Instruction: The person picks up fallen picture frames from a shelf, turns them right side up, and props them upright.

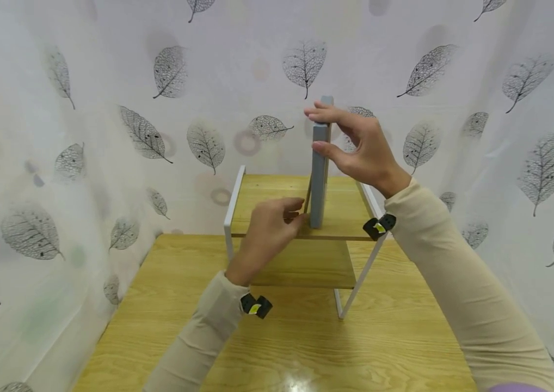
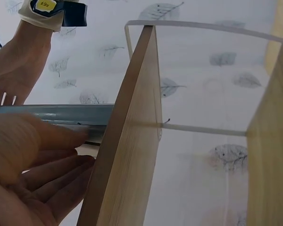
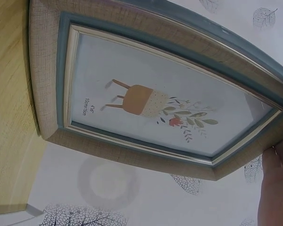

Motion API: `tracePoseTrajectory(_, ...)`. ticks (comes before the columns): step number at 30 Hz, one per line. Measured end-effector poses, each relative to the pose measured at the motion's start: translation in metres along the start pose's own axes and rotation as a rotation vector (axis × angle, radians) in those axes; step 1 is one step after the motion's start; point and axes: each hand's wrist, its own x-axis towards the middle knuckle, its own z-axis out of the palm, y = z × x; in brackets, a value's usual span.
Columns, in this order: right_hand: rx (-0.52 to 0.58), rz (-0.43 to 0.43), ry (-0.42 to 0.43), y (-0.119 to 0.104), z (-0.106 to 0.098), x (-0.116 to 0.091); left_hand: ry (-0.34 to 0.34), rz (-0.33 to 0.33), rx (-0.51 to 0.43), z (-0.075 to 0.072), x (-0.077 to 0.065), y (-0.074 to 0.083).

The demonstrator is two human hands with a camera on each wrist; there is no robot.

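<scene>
A picture frame (image 1: pixel 319 179) with a grey-blue edge stands upright, edge-on to the head view, on the top board of a small wooden rack (image 1: pixel 257 188). My right hand (image 1: pixel 362 149) holds it near the top, thumb on the near edge and fingers over the upper end. Low on its left side, my left hand (image 1: pixel 268 228) has its fingertips at the thin back stand (image 1: pixel 308 197), which leans slightly out from the frame. In the left wrist view, the left fingers are extended and spaced. The right wrist view shows the frame's front, with a plant-pot print (image 3: pixel 141 100) behind the pane.
The rack has a lower board (image 1: pixel 306 264) and white metal side rails (image 1: pixel 234 198). It stands on a wood-grain table (image 1: pixel 277 337). Behind and on both sides hangs a pale curtain (image 1: pixel 110 71) with leaf prints.
</scene>
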Motion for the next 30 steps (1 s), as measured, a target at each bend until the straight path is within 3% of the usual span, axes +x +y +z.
tracePoseTrajectory(7,0.016,0.014,-0.006,-0.001,-0.003,0.001,-0.047,-0.002,0.024,0.002,0.005,0.004)
tracePoseTrajectory(13,0.037,0.030,-0.006,-0.001,-0.003,0.003,-0.042,-0.018,0.049,0.003,0.006,0.005)
tracePoseTrajectory(22,0.050,0.024,0.001,0.002,0.001,0.004,0.045,0.018,0.133,-0.001,0.002,-0.001)
tracePoseTrajectory(30,0.041,-0.009,-0.017,0.004,0.009,0.011,0.112,0.002,0.238,-0.006,0.002,-0.009)
